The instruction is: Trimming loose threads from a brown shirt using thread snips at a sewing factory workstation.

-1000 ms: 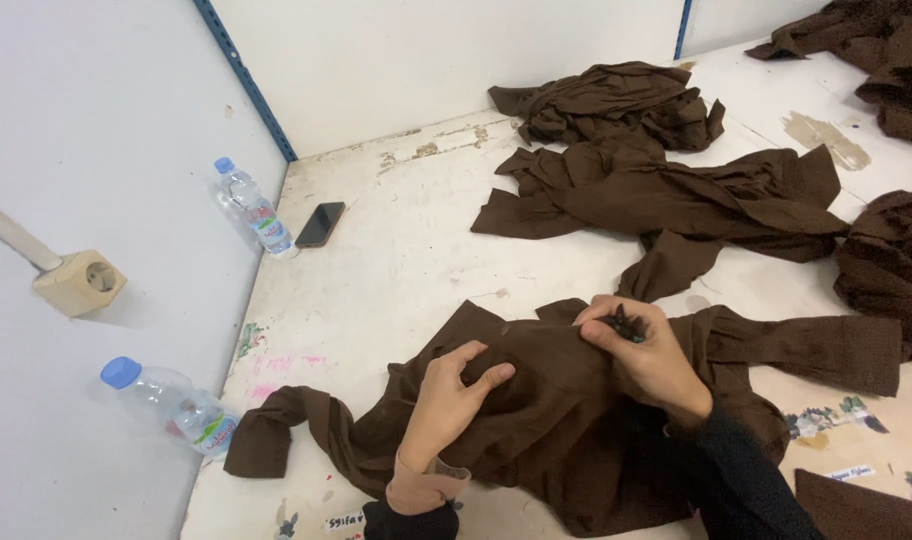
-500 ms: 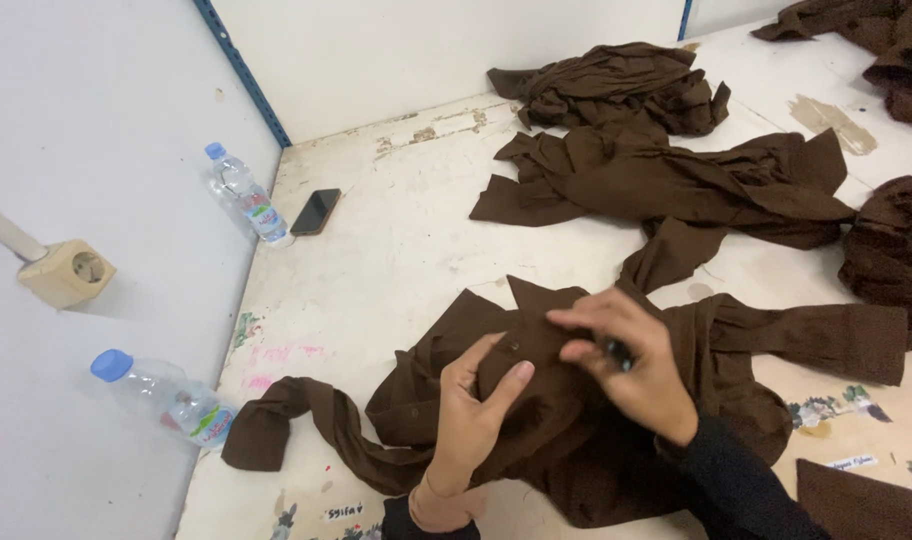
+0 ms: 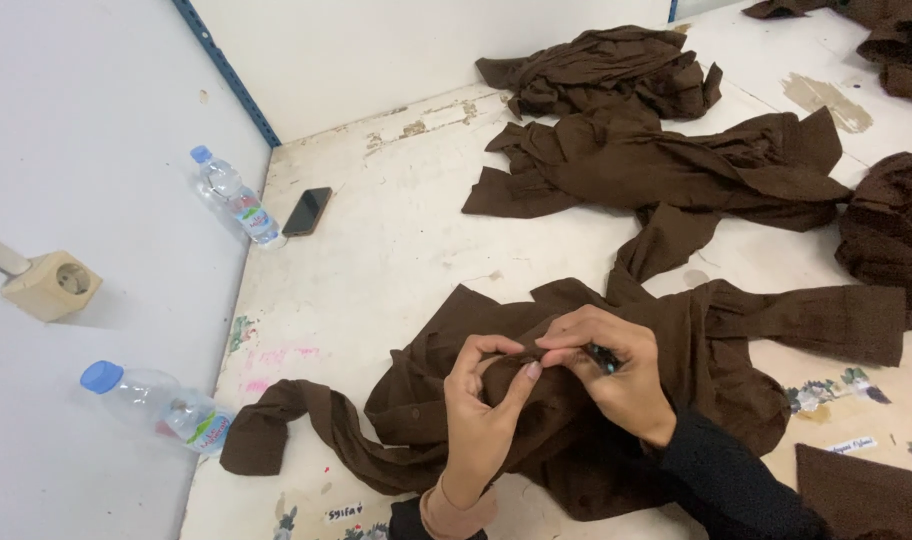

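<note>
Pinching a fold of the brown shirt (image 3: 616, 400), the left hand (image 3: 481, 410) has its thumb and forefinger closed on the cloth near the table's (image 3: 396, 250) near edge. Touching it fingertip to fingertip, the right hand (image 3: 606, 375) grips the same fold and also holds a small dark tool (image 3: 604, 358), too hidden to identify. One sleeve trails toward the near left corner, beside a plastic bottle (image 3: 161, 405). Farther back, another brown shirt (image 3: 666, 165) lies spread out. A black phone (image 3: 307, 211) and a second bottle (image 3: 234, 197) sit by the far left corner.
</note>
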